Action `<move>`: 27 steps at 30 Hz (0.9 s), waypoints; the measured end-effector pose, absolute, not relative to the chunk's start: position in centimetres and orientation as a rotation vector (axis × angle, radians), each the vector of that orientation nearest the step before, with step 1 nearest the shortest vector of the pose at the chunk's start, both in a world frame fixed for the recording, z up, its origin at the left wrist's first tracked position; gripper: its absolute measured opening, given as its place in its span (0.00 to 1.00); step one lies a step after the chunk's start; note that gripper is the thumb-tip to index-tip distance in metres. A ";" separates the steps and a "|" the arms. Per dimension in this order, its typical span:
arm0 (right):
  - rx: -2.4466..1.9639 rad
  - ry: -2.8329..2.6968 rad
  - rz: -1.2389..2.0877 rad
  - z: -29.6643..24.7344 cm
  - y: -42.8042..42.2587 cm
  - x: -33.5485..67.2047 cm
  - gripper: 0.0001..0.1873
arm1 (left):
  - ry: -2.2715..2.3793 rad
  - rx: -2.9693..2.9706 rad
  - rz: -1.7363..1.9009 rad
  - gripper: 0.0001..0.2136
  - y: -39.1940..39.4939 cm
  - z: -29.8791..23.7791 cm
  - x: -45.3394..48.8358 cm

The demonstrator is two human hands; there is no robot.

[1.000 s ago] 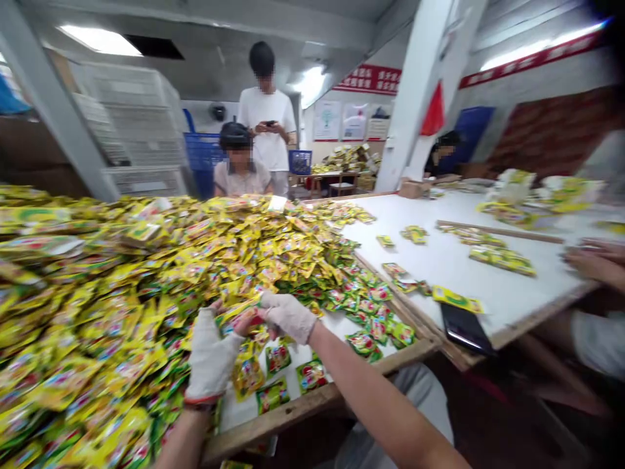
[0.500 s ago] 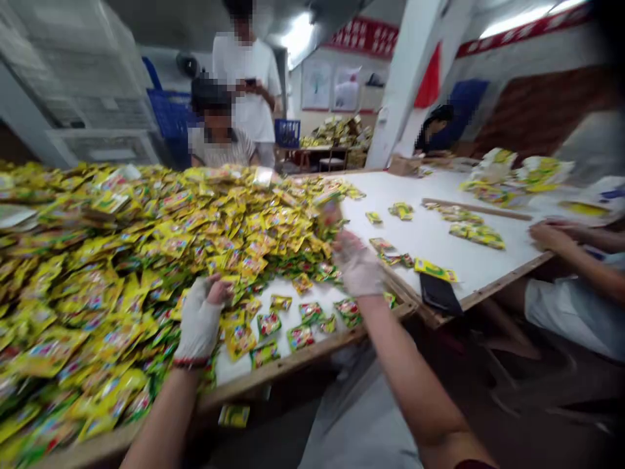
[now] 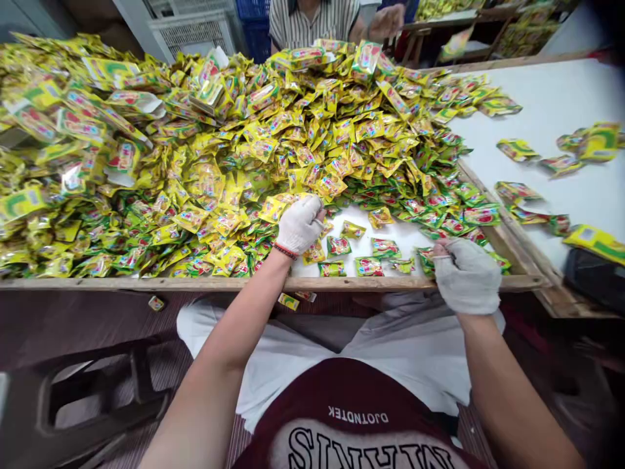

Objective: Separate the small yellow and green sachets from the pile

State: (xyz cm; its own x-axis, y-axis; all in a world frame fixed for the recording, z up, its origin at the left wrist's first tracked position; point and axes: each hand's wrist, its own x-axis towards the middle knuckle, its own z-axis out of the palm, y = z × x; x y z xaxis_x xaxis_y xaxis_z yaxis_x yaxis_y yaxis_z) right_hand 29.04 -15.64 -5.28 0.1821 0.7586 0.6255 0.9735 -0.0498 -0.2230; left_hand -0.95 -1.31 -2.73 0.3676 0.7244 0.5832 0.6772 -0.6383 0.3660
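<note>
Left grip (image 3: 301,225) clenched beside packets (image 3: 271,209), right grip (image 3: 467,275) clenched over table edge (image 3: 381,284), any contents hidden.

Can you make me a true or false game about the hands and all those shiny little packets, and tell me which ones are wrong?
1. The left hand has a bracelet at its wrist. True.
2. The right hand is bare. False: it wears a whitish glove.
3. The packet pile is all blue. False: it is mostly yellow and green.
4. Some loose packets lie on the white tabletop between the hands. True.
5. The person across wears a striped shirt. True.
</note>
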 end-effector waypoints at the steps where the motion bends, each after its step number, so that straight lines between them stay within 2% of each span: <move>1: -1.869 -1.638 -0.460 -5.3 -15.6 29.1 0.13 | 1.321 2.621 1.091 0.09 -1.1 -2.8 -0.9; 10: -1.902 -1.701 -0.497 -5.0 -15.8 28.9 0.13 | 1.360 2.815 0.816 0.12 0.0 -2.8 0.0; 27: -1.951 -1.676 -0.454 -5.2 -15.6 29.2 0.14 | 1.244 2.753 0.751 0.09 -0.4 -2.1 0.5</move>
State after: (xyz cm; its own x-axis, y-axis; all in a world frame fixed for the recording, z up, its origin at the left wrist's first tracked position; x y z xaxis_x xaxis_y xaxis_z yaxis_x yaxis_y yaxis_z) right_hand 29.16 -15.57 -5.25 0.1767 0.8050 0.5663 0.9808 -0.0955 -0.1701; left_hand 0.47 -0.43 -2.10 0.5643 0.7135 0.4153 0.6997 -0.6803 0.2181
